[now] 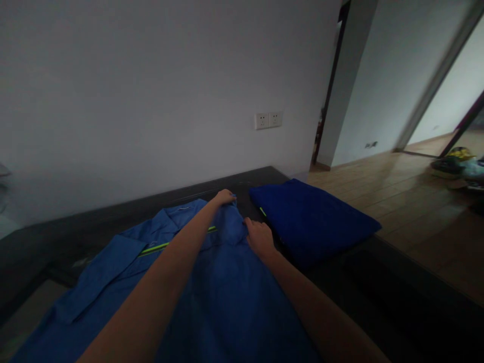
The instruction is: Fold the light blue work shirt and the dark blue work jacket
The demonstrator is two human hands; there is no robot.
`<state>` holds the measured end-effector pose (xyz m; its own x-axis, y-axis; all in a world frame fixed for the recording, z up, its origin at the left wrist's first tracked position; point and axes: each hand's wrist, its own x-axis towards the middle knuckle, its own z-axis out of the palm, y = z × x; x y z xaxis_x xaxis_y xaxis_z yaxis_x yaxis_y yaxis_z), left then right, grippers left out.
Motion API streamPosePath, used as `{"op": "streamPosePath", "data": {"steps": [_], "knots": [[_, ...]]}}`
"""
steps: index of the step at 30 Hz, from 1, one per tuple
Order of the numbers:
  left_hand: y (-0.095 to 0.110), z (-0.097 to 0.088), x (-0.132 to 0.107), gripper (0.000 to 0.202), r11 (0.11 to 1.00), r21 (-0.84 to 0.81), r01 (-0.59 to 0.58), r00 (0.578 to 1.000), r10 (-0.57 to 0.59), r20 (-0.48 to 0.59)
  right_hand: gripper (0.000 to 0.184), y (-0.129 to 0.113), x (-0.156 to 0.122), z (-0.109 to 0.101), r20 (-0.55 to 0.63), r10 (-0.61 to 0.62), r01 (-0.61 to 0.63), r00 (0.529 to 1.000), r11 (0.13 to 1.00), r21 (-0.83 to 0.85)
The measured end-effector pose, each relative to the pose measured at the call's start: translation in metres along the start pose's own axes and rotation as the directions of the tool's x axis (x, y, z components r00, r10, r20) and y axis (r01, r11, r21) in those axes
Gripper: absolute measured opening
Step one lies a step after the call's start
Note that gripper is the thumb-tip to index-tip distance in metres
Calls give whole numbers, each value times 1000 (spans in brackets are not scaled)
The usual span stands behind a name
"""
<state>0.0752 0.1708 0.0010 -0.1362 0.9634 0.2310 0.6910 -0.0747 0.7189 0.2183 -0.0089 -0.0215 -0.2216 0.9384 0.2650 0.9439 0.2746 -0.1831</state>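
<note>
The left hand (226, 196) pinches the far right edge of the blue garment (230, 287); the right hand (260, 237) grips the same edge, nearer and farther right. Both arms extend forward, the left crossing over the cloth. The garment lies left and near of the hands, long axis running near to far, collar (181, 210) far. The folded dark-blue cloth (313, 222) lies just right of the right hand, on the dark surface (260, 175).

No readable text, collar label (184, 208) on blue garment (234, 292) too small
</note>
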Motion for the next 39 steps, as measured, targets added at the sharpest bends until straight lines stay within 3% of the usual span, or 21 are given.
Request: {"op": "streamPosePath", "data": {"steps": [3,5,12,16,19,25,28,32,35,39], "knots": [[-11,-2,-2,29,993,104,-55,985,37,169,26,0,0,-1,-29,3,-2,1000,1000,18],[-18,0,-7,23,982,156,-104,974,70,213,23,0,0,-2,-44,-24,26,999,999,26],[-21,23,-18,19,941,267,-210,970,165,180,24,8,-9,-2,-44,-258,258,965,966,-5],[-14,32,-8,17,933,252,-256,958,212,192,23,11,-17,3,-52,-289,289,956,957,7],[-15,30,-2,20,931,239,-277,950,228,211,23,12,-19,5,-85,-281,283,956,959,23],[-25,7,-8,28,919,266,-291,942,225,250,29,12,-15,8,-83,-337,337,938,941,-15],[-27,2,-12,27,921,300,-247,948,167,269,26,13,-13,8,-60,-323,320,945,946,-54],[-21,9,-11,35,928,329,-174,953,75,293,25,11,-15,5,-83,-278,277,957,961,-17],[-13,18,-9,40,933,331,-143,954,40,297,28,10,-16,7,-129,-139,147,982,988,51],[-7,26,-8,31,936,327,-133,957,35,287,28,10,-15,11,-98,-9,19,995,995,103]]}}
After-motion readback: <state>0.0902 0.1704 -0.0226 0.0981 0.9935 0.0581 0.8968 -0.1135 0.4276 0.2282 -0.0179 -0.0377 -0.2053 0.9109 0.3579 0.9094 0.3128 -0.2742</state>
